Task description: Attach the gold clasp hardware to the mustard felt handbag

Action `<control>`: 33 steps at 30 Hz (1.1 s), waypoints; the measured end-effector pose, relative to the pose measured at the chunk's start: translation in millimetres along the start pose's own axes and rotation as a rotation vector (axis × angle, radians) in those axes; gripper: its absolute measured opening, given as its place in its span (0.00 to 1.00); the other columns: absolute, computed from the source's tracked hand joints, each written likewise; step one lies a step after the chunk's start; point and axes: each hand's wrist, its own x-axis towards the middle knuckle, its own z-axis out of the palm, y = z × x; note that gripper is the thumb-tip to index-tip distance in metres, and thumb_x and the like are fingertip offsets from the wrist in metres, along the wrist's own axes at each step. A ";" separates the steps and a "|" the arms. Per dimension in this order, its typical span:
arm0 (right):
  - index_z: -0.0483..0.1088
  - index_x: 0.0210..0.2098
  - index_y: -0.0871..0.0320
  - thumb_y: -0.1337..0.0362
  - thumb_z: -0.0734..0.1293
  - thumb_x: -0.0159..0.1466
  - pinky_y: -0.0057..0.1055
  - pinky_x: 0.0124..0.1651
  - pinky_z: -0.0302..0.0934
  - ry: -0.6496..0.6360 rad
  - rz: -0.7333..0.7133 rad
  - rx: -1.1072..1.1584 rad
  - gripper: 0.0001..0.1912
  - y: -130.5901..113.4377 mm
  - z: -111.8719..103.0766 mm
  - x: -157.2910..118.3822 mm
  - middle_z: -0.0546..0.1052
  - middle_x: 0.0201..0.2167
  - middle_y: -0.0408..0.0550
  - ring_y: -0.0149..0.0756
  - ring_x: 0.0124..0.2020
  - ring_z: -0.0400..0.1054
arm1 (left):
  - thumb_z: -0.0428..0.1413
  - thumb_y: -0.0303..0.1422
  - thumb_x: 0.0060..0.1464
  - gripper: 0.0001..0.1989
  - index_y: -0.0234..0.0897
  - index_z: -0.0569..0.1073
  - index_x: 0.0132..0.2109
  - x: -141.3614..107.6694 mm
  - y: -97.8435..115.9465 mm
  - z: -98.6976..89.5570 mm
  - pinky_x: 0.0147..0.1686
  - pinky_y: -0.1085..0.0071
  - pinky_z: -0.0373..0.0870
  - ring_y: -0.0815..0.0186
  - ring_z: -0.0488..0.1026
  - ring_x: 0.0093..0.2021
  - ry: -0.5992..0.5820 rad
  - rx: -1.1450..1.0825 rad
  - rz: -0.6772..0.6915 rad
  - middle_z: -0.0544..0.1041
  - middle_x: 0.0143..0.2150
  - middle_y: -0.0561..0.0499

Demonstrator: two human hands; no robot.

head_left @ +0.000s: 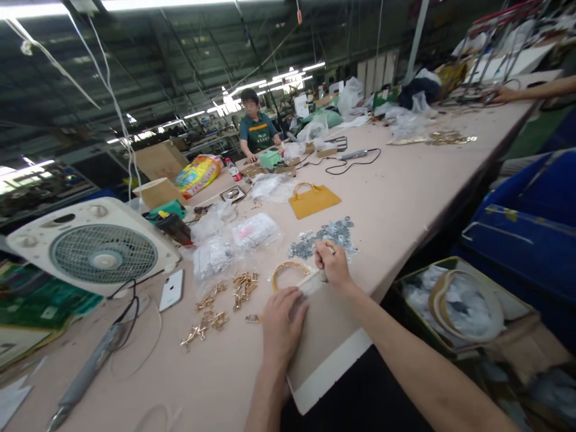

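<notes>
A beige bag panel (330, 330) with a paler strip along its near edge lies at the table's front, partly over my lap. A curved tan handle (290, 267) joins its far edge. My left hand (283, 321) grips the panel's left side near the handle, thumb on top. My right hand (333, 264) is closed at the panel's far right corner; a small pale thing shows between its fingers, too little to name. Just beyond lies a pile of small silvery metal pieces (326, 237). Gold-coloured hardware (245, 288) lies in heaps left of my left hand.
A mustard bag panel with handle (315, 201) lies farther back. On the left are a box fan (105, 246), a white phone (172, 290), a grey corded tool (92, 366) and plastic bags (256, 231). A bin (454, 300) stands right. A co-worker (258, 129) sits across.
</notes>
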 end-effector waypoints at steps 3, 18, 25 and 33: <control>0.65 0.26 0.57 0.48 0.72 0.65 0.23 0.18 0.45 -0.005 0.057 0.184 0.23 -11.1 4.0 -5.4 0.63 0.17 0.36 0.24 0.16 0.53 | 0.57 0.36 0.67 0.11 0.46 0.78 0.54 -1.8 -1.7 7.6 0.60 0.50 0.73 0.56 0.74 0.59 0.047 -0.024 -0.015 0.79 0.57 0.48; 0.66 0.24 0.57 0.47 0.71 0.65 0.21 0.15 0.43 -0.064 0.151 0.470 0.23 16.2 17.1 -27.4 0.60 0.15 0.35 0.22 0.12 0.47 | 0.61 0.33 0.64 0.09 0.49 0.81 0.50 2.0 -11.9 8.4 0.58 0.52 0.73 0.57 0.75 0.56 0.063 -0.126 -0.086 0.81 0.55 0.51; 0.67 0.25 0.57 0.53 0.68 0.69 0.22 0.16 0.41 -0.130 0.073 0.462 0.20 15.5 17.0 -36.5 0.60 0.15 0.36 0.23 0.13 0.47 | 0.60 0.31 0.63 0.11 0.48 0.80 0.51 1.0 -11.5 10.5 0.57 0.49 0.73 0.55 0.75 0.56 0.089 -0.085 -0.059 0.80 0.55 0.50; 0.67 0.27 0.57 0.57 0.65 0.72 0.25 0.19 0.41 -0.244 -0.019 0.360 0.19 27.1 25.5 -50.4 0.61 0.16 0.37 0.25 0.15 0.50 | 0.60 0.31 0.64 0.11 0.49 0.79 0.52 -1.2 -16.3 10.1 0.59 0.50 0.72 0.56 0.75 0.56 0.115 -0.056 -0.066 0.80 0.57 0.51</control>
